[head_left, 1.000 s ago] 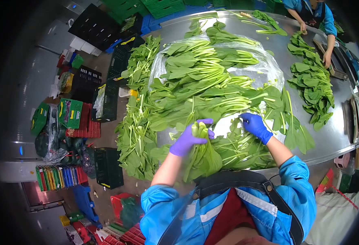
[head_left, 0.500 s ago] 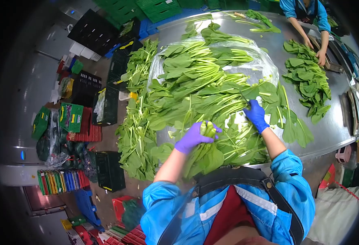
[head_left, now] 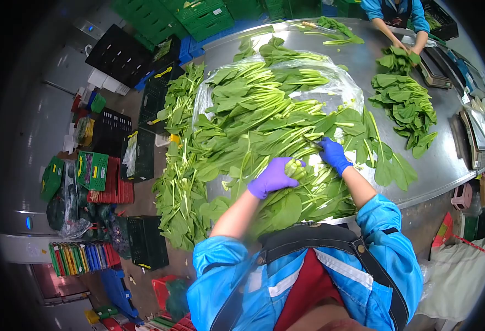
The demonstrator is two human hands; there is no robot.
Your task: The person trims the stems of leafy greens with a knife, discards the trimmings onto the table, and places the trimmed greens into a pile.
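In a purple glove, my left hand is closed around a bunch of leafy greens. The stalk ends point up out of the fist and the leaves hang below it, toward my apron. Just to the right, my right hand in a blue glove is closed on a knife. Its thin dark blade points up and left, over the pile; the handle is hidden in the glove. A large heap of long-stemmed greens spreads in front of both hands, partly on clear plastic sheeting.
A metal table carries the greens. Across it, a co-worker's hands touch a row of bunched greens beside weighing scales. Another knife lies at the far edge. Dark crates stand on the left.
My left hand has moved right with its bunch, closer to the knife. The knife blade has swung lower and leftward. The co-worker's hands have come together over the far end of the row.
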